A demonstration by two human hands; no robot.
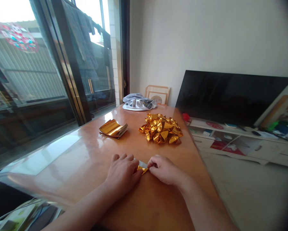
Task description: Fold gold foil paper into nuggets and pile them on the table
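Observation:
A small sheet of gold foil paper (143, 170) lies on the table in front of me, its white back partly showing and one edge folded over to gold. My left hand (123, 171) rests over the left side of it, thumb and fingers holding it against the tabletop. At the right corner, the thumb and forefinger of my right hand (165, 169) pinch the paper. Much of the sheet is hidden beneath the left hand. Beyond my hands are a stack of gold foil sheets (113, 129) at left and a pile of folded gold foil pieces (161, 129) at right.
The glossy wooden table (86, 166) has its right edge beside my right forearm. Bundled cloth (139, 103) sits at its far end. A television (227, 96) stands on a low white cabinet (244, 149) to the right; glass sliding doors (91, 57) are on the left.

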